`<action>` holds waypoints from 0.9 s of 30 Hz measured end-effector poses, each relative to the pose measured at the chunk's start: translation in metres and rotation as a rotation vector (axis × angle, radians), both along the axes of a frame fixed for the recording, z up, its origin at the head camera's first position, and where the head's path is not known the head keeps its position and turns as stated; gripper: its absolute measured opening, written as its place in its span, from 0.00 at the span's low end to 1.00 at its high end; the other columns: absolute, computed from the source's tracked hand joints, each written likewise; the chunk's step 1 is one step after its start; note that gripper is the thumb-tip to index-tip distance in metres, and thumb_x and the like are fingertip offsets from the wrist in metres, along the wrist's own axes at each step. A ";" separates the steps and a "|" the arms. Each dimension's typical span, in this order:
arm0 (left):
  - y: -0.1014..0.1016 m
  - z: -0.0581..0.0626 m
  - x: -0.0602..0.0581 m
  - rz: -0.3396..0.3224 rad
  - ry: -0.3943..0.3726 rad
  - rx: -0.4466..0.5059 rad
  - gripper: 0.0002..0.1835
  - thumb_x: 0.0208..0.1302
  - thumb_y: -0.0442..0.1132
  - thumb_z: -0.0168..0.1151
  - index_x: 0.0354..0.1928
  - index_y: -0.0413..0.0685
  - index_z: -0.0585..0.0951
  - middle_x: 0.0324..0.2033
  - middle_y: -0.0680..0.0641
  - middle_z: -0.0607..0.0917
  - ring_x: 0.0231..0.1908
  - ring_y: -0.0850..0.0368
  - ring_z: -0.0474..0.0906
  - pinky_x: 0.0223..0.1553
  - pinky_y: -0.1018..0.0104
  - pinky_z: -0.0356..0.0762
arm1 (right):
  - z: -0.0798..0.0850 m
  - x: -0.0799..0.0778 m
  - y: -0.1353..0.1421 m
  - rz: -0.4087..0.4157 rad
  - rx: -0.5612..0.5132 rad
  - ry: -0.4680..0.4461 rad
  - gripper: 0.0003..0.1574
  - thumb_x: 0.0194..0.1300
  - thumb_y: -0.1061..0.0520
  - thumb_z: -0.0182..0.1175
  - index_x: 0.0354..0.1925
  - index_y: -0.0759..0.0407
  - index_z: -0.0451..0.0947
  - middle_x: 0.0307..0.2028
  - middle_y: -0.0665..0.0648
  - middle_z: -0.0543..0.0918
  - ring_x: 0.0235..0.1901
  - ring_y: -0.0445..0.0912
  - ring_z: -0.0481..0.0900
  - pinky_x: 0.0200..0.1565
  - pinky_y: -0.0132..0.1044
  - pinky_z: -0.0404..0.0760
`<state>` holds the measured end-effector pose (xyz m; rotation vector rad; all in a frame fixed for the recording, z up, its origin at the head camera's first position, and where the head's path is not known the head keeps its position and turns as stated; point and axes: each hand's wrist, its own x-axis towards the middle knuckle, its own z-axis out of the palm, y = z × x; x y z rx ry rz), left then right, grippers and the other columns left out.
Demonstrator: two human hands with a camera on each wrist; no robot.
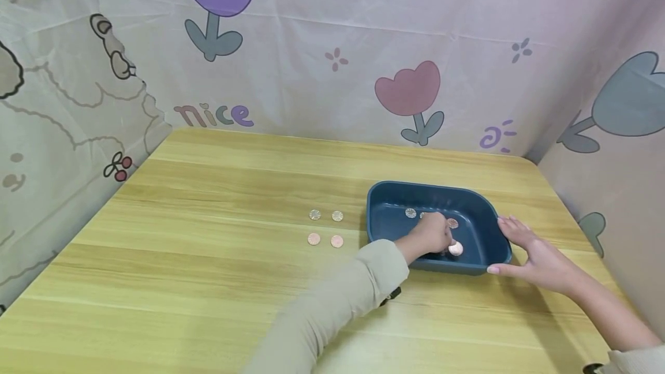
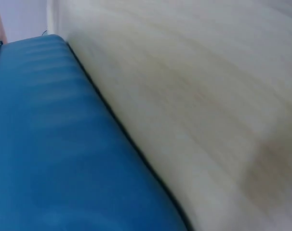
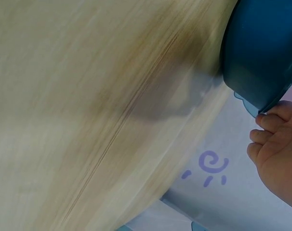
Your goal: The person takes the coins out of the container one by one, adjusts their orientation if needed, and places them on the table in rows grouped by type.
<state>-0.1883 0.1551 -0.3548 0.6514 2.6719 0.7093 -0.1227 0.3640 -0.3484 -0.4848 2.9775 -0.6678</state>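
A dark blue plastic box (image 1: pixel 384 229) with rounded corners sits on the table. My left hand (image 1: pixel 432 232) reaches over its front wall and down inside, fingers curled, with a bright copper-coloured coin (image 1: pixel 455 248) at the fingertips. Also in the box are a silver coin (image 1: pixel 410 213), another mostly behind my hand, and a copper-coloured coin (image 1: pixel 452 223). At the box's right end, my right hand (image 1: pixel 540 258) holds the rim between thumb and fingers; the right wrist view shows its bent fingers (image 3: pixel 273 120) at the rim.
Left of the box, two silver coins (image 1: pixel 326 215) lie in a row behind two copper-coloured coins (image 1: pixel 325 240) on the wooden table (image 1: pixel 208 212). A printed cloth (image 1: pixel 312 85) hangs along the table's back and sides. My left sleeve (image 1: pixel 332 299) crosses the table's front.
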 end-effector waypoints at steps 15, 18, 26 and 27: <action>-0.052 0.020 -0.005 0.083 -0.160 0.447 0.10 0.62 0.32 0.57 0.26 0.38 0.84 0.23 0.46 0.86 0.20 0.64 0.80 0.23 0.79 0.76 | -0.001 0.000 0.001 0.003 -0.005 -0.007 0.62 0.49 0.46 0.69 0.68 0.73 0.47 0.68 0.77 0.48 0.69 0.68 0.39 0.60 0.71 0.43; -0.065 0.024 -0.005 0.094 -0.163 0.486 0.09 0.62 0.32 0.58 0.26 0.38 0.83 0.25 0.46 0.86 0.20 0.64 0.80 0.24 0.78 0.77 | -0.001 -0.001 0.002 0.009 -0.010 -0.002 0.62 0.50 0.46 0.69 0.68 0.73 0.47 0.67 0.77 0.49 0.69 0.68 0.38 0.61 0.70 0.42; -0.104 0.033 -0.003 0.085 -0.123 0.576 0.07 0.61 0.31 0.59 0.29 0.33 0.83 0.24 0.39 0.86 0.25 0.49 0.84 0.27 0.69 0.82 | -0.001 -0.001 0.002 0.013 -0.014 -0.007 0.62 0.50 0.47 0.69 0.68 0.74 0.46 0.68 0.77 0.47 0.70 0.67 0.36 0.61 0.70 0.41; -0.109 0.034 -0.003 0.092 -0.124 0.587 0.07 0.60 0.31 0.59 0.29 0.32 0.83 0.25 0.37 0.85 0.27 0.46 0.84 0.28 0.67 0.82 | -0.001 -0.001 0.002 0.013 -0.016 -0.009 0.62 0.50 0.47 0.69 0.68 0.74 0.46 0.68 0.78 0.47 0.70 0.67 0.36 0.61 0.70 0.40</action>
